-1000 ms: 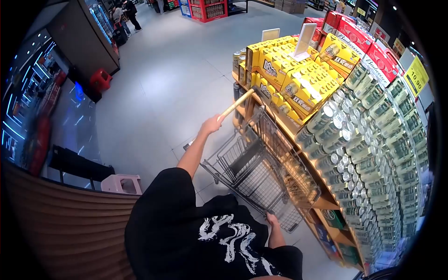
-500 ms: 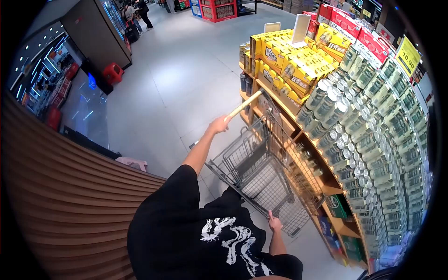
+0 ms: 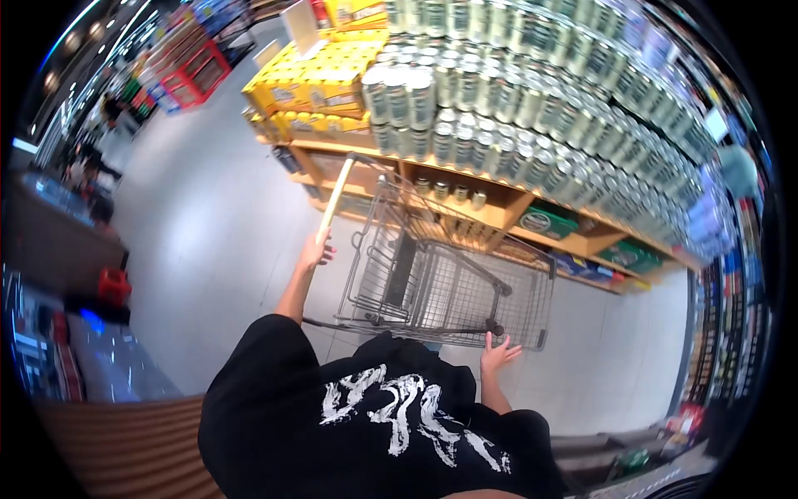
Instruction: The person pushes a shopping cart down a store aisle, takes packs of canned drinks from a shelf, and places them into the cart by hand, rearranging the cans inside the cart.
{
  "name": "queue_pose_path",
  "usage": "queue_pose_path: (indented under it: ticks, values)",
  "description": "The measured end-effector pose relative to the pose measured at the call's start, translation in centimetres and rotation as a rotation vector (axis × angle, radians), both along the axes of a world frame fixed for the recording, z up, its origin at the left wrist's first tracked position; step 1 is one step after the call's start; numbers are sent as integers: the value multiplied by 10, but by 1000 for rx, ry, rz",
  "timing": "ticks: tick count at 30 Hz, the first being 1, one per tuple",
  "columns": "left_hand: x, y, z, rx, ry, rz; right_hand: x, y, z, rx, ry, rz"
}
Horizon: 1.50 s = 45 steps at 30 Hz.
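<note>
A grey wire shopping cart [image 3: 449, 283] stands in front of me, turned sideways, with its mesh basket bare. My left hand [image 3: 316, 248] is closed around the near end of its pale yellow handle [image 3: 336, 200]. By the cart's near side rim, my right hand [image 3: 499, 356] is open, fingers spread and holding nothing. Whether it touches the rim I cannot tell. Just beyond the cart rises a wooden display shelf [image 3: 515, 208] stacked with green-and-silver cans [image 3: 532, 125].
Yellow beer cartons [image 3: 312, 75] fill the display's left end. A red display stand [image 3: 199, 75] is farther back on the left, with blurred people [image 3: 91, 158] below it. Tall stocked shelves [image 3: 723, 291] line the right. Brown ribbed panelling [image 3: 133, 441] lies at lower left.
My view and the cart have swung to the right, so the can display now lies across the front. My left hand stays on the handle, while the right hand's fingers have spread.
</note>
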<state>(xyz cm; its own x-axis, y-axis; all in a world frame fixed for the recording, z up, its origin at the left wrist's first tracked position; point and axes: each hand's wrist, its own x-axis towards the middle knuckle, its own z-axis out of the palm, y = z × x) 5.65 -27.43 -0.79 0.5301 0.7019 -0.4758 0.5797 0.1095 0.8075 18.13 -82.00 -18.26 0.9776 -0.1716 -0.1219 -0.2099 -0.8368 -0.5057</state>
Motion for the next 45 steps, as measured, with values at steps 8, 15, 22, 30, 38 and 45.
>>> queue_pose_path:
  ticks: [8,15,22,30,38,45]
  values:
    - [36,-51,-25,362,-113,-139,-50,-27,-25,147,-94,-42]
    - [65,-109,-13,320,-53,-219,-43,-97,-34,265,57,-96]
    - [108,-180,-3,215,-34,-229,13,-168,-4,80,407,-60]
    - [163,-245,-23,451,9,-191,44,-246,-11,96,215,-75]
    - [200,-328,-21,531,24,-143,97,-327,-12,127,228,-44]
    - [216,-382,-15,446,24,-171,138,-381,4,254,366,-47]
